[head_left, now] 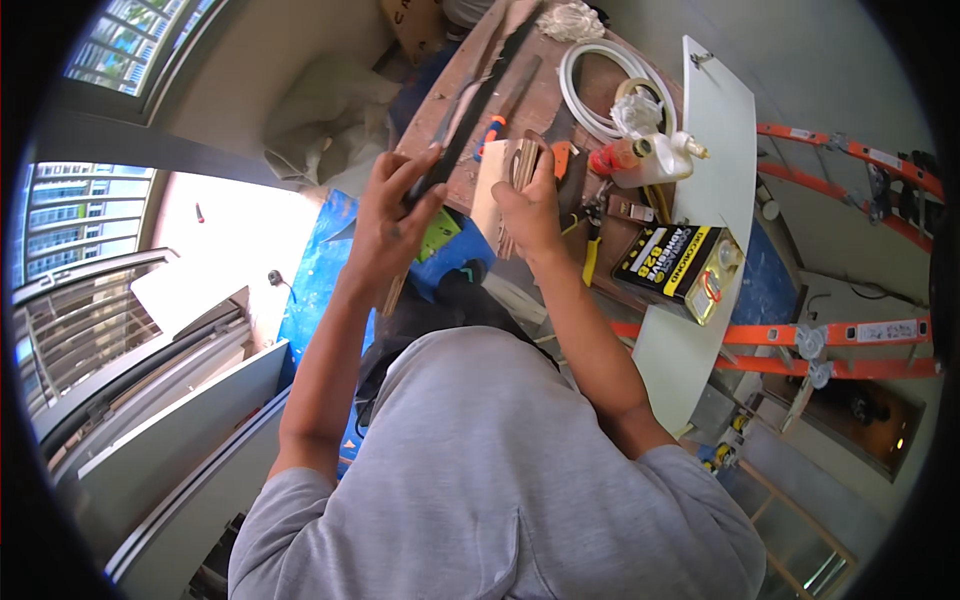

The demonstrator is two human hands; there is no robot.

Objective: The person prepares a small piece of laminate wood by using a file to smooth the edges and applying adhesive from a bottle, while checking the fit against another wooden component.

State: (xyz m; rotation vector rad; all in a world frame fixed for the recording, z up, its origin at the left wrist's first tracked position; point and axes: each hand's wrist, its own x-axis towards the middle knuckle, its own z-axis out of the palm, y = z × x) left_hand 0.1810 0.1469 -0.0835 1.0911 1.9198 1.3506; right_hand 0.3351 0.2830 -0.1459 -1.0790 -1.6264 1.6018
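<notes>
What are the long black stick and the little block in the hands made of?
Stick, in the left hand: probably metal, dark and dull with a pale sheen, like a file. Block, in the right hand: looks like plywood, its edge striped in layers.

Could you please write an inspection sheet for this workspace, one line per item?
Surface: brown wooden workbench, crowded.
Job's things: long dark strip gripped in left hand; small stack of thin wood pieces gripped in right hand.
Clutter: pale plastic bottle, yellow-and-black box, yellow-handled pliers, white panel.
Hands: both closed on their items.
Cables: coiled white hose on the bench.
Surroundings: orange ladder at right, blue sheet on floor, windows at left.
</notes>
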